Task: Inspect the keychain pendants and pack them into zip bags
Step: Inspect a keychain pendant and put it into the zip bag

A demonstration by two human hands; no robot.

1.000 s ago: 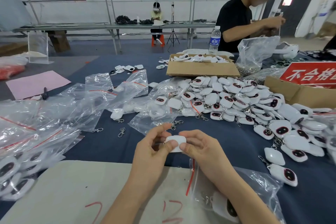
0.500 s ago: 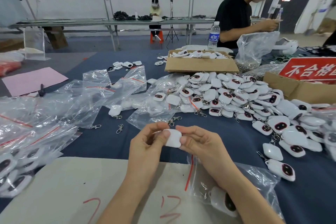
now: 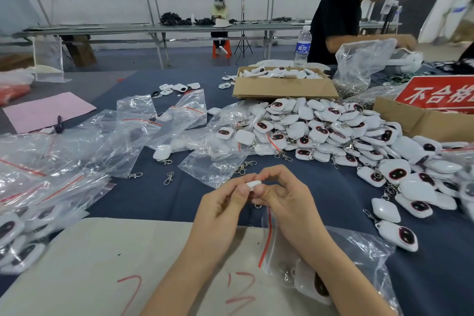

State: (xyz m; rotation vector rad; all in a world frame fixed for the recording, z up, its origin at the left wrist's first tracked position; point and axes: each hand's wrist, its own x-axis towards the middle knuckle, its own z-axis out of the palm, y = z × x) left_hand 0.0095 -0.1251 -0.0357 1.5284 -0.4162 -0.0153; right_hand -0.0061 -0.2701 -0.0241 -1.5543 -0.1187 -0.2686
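Pendant (image 3: pixel 254 184), a small white plastic piece seen edge-on, is held just above the counter (image 3: pixel 159 202) near the middle of the view, pinched between the thumbs and fingertips of both hands. The left hand (image 3: pixel 220 210) grips its left end and the right hand (image 3: pixel 287 202) its right end, fingers curled close around it. A small metal ring (image 3: pixel 257 206) shows just below where the hands meet. The piece looks light, hard-shelled and smooth, so probably a little slippery. Holding it by the side edges would likely keep fingers off the dark glossy face seen on other pieces, and the dangling metal fitting may snag on a bag mouth. Under the right forearm lies a clear zip bag (image 3: pixel 359 259) with a red seal line, holding at least one piece. Its film looks thin, limp and crinkly, and is probably best taken at the lip. To the right a pile of pendants (image 3: pixel 320 131) spreads over the blue cloth. To the left lie empty zip bags (image 3: pixel 123 136), with loose clasps (image 3: pixel 168 178) nearby. A beige sheet (image 3: pixel 102 264) with red numerals lies nearest. Farther back stand a cardboard box (image 3: pixel 282 88), a red sign (image 3: pixel 436 92) and another person (image 3: pixel 341 20).
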